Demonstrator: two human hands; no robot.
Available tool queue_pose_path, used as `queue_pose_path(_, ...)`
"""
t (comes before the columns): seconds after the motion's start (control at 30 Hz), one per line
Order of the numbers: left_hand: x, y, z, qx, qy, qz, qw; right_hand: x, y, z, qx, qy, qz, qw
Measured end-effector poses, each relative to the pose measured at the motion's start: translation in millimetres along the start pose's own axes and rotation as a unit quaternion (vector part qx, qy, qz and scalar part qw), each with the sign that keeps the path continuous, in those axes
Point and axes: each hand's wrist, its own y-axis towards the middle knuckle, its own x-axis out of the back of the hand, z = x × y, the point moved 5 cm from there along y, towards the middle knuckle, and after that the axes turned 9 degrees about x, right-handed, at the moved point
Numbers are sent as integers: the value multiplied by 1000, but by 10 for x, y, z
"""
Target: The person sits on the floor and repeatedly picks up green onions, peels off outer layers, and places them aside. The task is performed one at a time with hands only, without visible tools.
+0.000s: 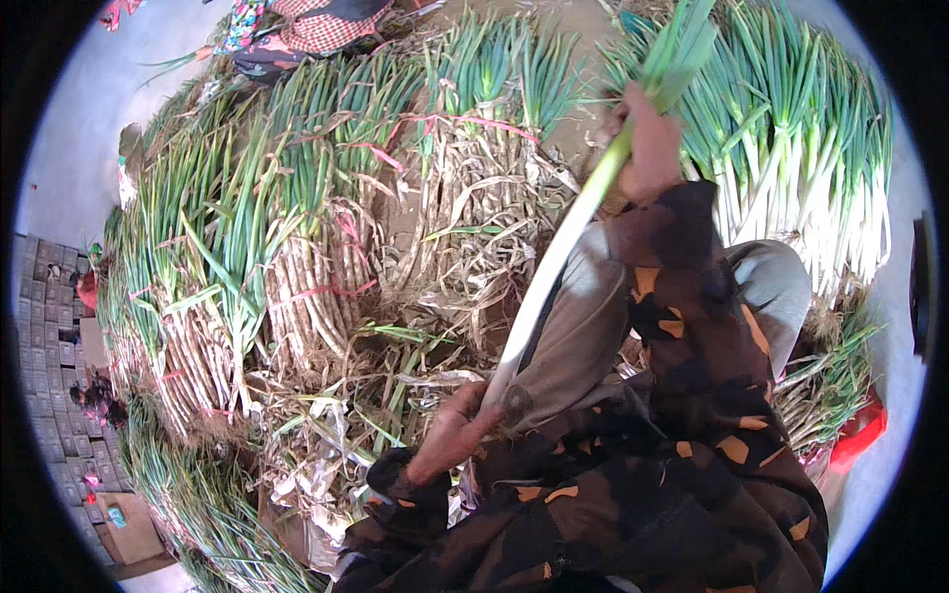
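One long green onion (552, 274) with a clean white stalk slants across the view in front of my knee. My left hand (454, 434) is closed around its lower, root end, so the roots are hidden. Higher up, my right hand (652, 148) grips the same onion where the green leaves begin, and the leaves stick out above the fist. Beyond my right hand stands a large group of green onions (786, 178) with white, clean stalks. On the left are bundles of unpeeled green onions (311, 296), tied with pink strips, their stalks brown and dry-skinned.
Dry peeled leaves (319, 445) litter the ground beside my left hand. More green onions (215, 504) lie at the lower left. Another person (326, 30) in checked and floral cloth is at the top left. A red bag (860, 437) lies at the right, a cardboard piece (133, 526) at the lower left.
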Motion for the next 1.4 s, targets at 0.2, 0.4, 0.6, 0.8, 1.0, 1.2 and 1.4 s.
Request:
queue_pose_path(0.2, -574, 293, -541, -60, -55, 77, 994, -389, -993, 835, 160, -167, 33, 972)
queue_pose_path(0.4, -1175, 357, -1393, -154, 33, 301, 940, 470, -1371, 1149, 159, -351, -40, 922)
queue_pose_path(0.6, -772, 699, -743, -79, 78, 189, 976, 2121, 272, 2470, 136, -553, -75, 818)
queue_pose_path(0.8, -174, 1470, -140, 17, 11, -81, 996, 3745, 390, 3044, 39, -713, -175, 678)
queue_pose_path(1.0, -192, 2196, 665, 12, 201, -59, 978, 1632, -568, 1970, 133, -657, 48, 740)
queue_pose_path(1.2, -719, 3328, 764, 0, 320, -78, 944, 1461, -533, 1801, -17, -762, 172, 625)
queue_pose_path(1.4, -788, 3714, 997, 125, 248, -169, 946, 1504, -447, 1745, -46, -758, 188, 623)
